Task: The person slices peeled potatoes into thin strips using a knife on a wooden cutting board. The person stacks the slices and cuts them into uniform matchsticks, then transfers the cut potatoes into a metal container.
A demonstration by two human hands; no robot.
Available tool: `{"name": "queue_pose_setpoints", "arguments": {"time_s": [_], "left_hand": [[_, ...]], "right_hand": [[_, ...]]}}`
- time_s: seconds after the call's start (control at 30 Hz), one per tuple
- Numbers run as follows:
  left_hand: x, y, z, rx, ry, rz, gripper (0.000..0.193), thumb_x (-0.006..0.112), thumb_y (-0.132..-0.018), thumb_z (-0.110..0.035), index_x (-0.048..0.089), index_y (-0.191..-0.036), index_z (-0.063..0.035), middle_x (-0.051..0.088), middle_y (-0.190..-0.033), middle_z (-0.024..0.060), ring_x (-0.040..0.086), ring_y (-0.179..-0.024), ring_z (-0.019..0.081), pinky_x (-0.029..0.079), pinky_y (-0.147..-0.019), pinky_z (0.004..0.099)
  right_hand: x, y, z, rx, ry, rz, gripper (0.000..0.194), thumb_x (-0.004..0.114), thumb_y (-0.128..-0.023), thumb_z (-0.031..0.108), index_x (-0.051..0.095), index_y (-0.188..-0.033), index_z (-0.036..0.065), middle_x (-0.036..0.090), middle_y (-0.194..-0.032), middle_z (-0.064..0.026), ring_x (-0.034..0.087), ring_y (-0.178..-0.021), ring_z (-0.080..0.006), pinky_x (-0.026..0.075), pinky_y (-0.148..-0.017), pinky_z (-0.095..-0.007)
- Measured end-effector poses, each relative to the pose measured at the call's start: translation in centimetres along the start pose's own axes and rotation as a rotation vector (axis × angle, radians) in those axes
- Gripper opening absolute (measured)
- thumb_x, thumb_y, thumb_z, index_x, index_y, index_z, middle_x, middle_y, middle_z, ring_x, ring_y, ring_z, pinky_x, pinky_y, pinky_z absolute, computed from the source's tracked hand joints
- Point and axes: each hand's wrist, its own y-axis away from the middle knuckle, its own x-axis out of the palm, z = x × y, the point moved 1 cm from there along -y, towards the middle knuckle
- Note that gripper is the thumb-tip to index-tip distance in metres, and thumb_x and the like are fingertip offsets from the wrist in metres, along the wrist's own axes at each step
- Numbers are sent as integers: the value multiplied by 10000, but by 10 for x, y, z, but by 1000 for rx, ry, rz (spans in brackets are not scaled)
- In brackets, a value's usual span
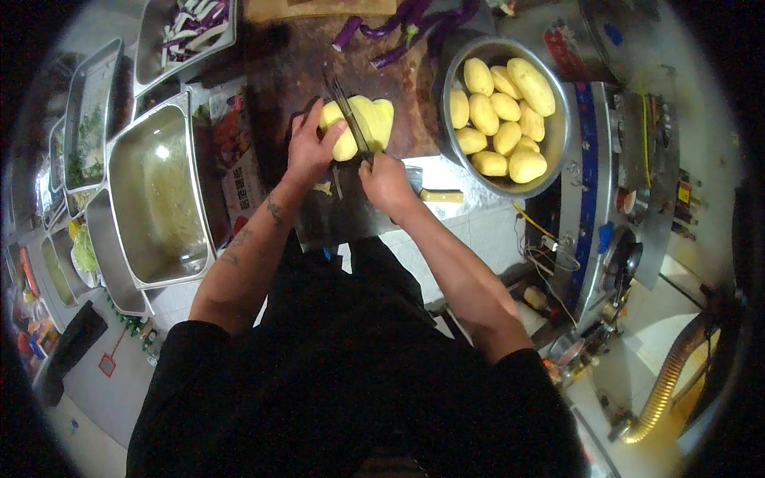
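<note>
My right hand (382, 182) grips the handle of a knife (348, 113), whose dark blade stands on edge among peeled potato pieces. With fingers curled, my left hand (312, 143) holds an uncut part of potato (343, 145) left of the blade. Right of the blade, several potato slices (375, 122) lean against each other. All of this rests on a worn dark chopping board (287, 54). Small potato scraps (324, 187) lie near my left wrist. How deep the blade has gone is hidden.
A steel bowl (449, 152) of peeled potatoes stands right. Beside my right hand lies a cleaver (441, 195) with a pale handle. Purple eggplants (412, 30) lie at the board's back. At left are a deep steel pan (161, 197) and a tray of cut eggplant strips (194, 30).
</note>
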Motion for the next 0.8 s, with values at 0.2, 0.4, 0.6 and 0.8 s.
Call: {"name": "queue_pose_setpoints", "arguments": {"time_s": [0.2,0.4,0.6,0.8], "left_hand": [[6,-4,13,-45,29,-3,774,772,-970,-465,537,-1572,-38,599,-1340,247,653,-1181,356,536,-1032,413],[7,-3,12,-4,29,-15,771,773,-966,-467,542,-1571,-49,602,-1339,252,642,-1191,372,529,-1039,423],[3,-1,7,16,20,-24,766,771,-968,-452,545,-1558,-18,612,-1341,260,630,-1209,379,520,-1049,423],[1,1,3,43,12,-39,754,774,-968,-441,560,-1541,0,618,-1340,262,621,-1231,376,508,-1068,417]], "right_hand": [[-34,33,24,-50,-47,-32,260,649,-988,155,659,-967,-103,695,-867,-341,692,-870,-553,560,-800,-601],[-40,48,16,-63,3,-29,290,629,-1018,195,672,-956,-85,706,-900,-335,696,-907,-525,548,-814,-570],[-53,56,29,18,-31,69,237,650,-986,117,630,-1027,-115,675,-944,-358,667,-931,-567,535,-829,-601],[-50,60,23,-26,-2,43,235,653,-993,128,638,-1041,-101,682,-940,-355,673,-913,-568,547,-806,-601]]}}
